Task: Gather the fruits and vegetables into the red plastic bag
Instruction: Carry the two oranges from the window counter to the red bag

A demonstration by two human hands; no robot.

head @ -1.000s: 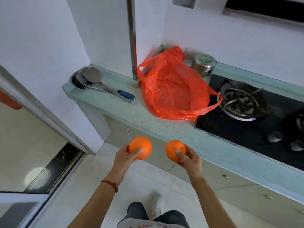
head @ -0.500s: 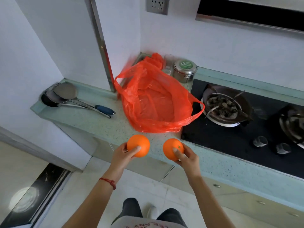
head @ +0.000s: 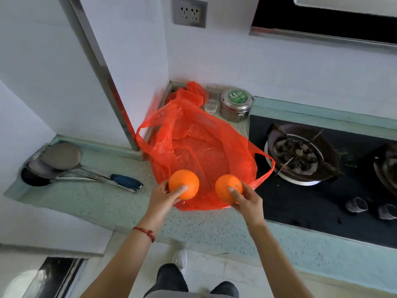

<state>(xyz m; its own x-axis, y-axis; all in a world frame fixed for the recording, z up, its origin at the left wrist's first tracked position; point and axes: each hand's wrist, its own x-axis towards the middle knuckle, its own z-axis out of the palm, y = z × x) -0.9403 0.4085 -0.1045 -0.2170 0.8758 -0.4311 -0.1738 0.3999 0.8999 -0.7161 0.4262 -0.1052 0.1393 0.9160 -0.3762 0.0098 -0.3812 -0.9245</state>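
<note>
A red plastic bag (head: 199, 147) stands open on the pale green counter (head: 107, 203), in the corner by the wall. My left hand (head: 161, 198) grips an orange (head: 183, 184) just above the bag's near edge. My right hand (head: 247, 201) holds a second orange (head: 228, 188) beside it, over the bag's near right rim. The two oranges are apart, side by side. I cannot make out what lies inside the bag.
Metal ladles with a blue handle (head: 126, 181) lie on the counter to the left. A steel tin (head: 236, 104) and a glass (head: 211, 97) stand behind the bag. A black gas hob (head: 300, 203) with a burner (head: 298, 155) fills the right side.
Both hands have carried the oranges forward from in front of the counter edge to over the near rim of the bag. I have stepped closer to the counter.
</note>
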